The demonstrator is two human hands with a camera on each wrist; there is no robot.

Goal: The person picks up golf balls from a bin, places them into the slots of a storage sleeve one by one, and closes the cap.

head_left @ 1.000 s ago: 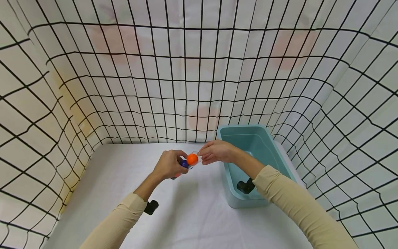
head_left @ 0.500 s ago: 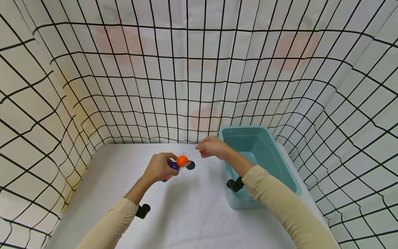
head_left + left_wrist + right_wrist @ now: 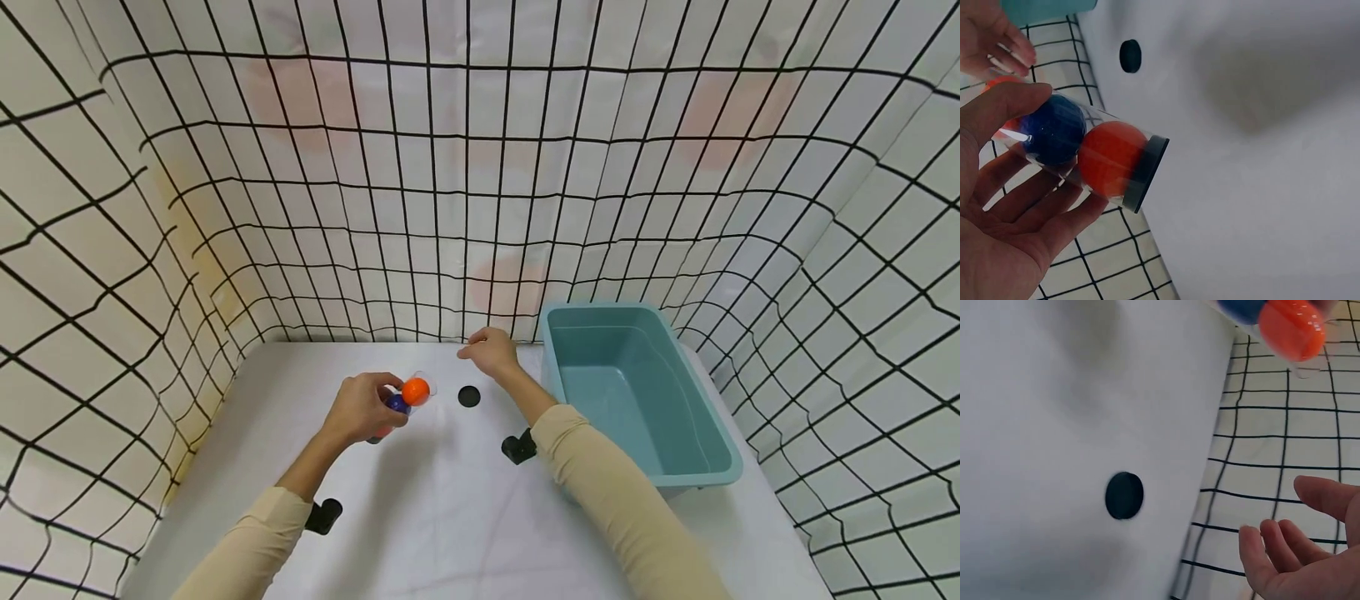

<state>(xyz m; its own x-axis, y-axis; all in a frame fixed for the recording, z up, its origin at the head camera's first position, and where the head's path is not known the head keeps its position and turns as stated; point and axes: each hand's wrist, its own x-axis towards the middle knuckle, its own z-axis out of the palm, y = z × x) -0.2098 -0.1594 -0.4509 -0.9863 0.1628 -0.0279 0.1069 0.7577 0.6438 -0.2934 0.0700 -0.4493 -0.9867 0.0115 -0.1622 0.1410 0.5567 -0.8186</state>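
Head view: the left hand (image 3: 365, 408) grips a clear tube (image 3: 401, 402) of balls, well left of the teal bin (image 3: 637, 392). A black cap (image 3: 468, 396) lies on the table (image 3: 450, 517) between tube and bin; the right hand (image 3: 489, 352) hovers just behind it, fingers loose.

Left wrist view: fingers curl round the tube (image 3: 1085, 156), holding a blue ball (image 3: 1054, 137) and an orange ball (image 3: 1110, 159).

Right wrist view: the right hand (image 3: 1310, 556) is empty, fingers relaxed, near the cap (image 3: 1124, 495).

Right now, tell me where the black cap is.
In the head view the black cap lies flat on the white table, between the left hand holding the clear tube and the teal bin, just below the empty right hand.
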